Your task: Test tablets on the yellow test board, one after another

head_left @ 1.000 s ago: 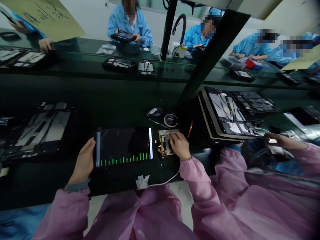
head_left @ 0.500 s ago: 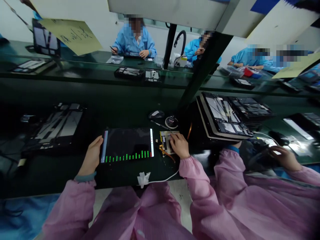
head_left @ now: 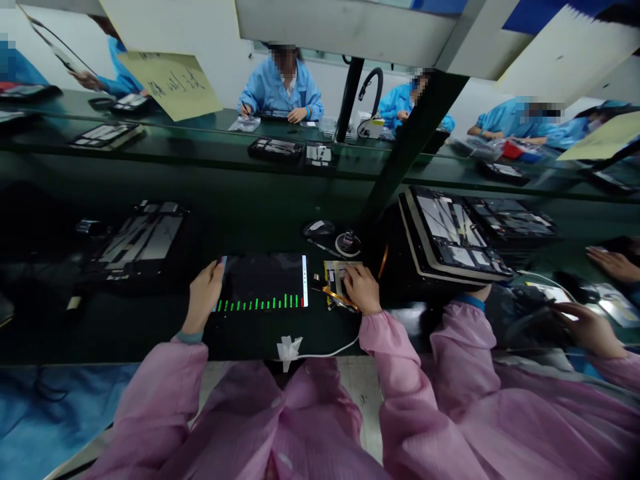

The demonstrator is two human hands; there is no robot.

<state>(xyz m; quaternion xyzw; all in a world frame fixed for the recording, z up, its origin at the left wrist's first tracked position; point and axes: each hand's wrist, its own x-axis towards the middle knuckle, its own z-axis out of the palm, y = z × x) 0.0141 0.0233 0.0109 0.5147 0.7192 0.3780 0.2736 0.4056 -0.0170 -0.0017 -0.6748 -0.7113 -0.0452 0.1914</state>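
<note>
A dark tablet screen point(head_left: 265, 283) lies flat on the green bench, lit with a row of green bars along its near edge. My left hand point(head_left: 203, 298) grips its left edge, fingers curled over the corner. My right hand point(head_left: 361, 288) presses down on a small yellowish circuit board point(head_left: 334, 279) just right of the tablet, fingers bent onto it. An orange flex cable point(head_left: 334, 295) runs from the board towards the tablet. A white cable point(head_left: 325, 351) taped to the bench edge leads up under my right wrist.
A stack of opened tablet backs point(head_left: 453, 237) sits to the right, another opened unit point(head_left: 140, 237) to the left. A mouse point(head_left: 319, 228) and a small round stand point(head_left: 348, 243) lie behind the board. A neighbour in pink point(head_left: 590, 327) works at right; people in blue sit across.
My view has drifted left and up. My left hand slid further up the tablet's left edge to its corner. My right hand stays on the circuit board.
</note>
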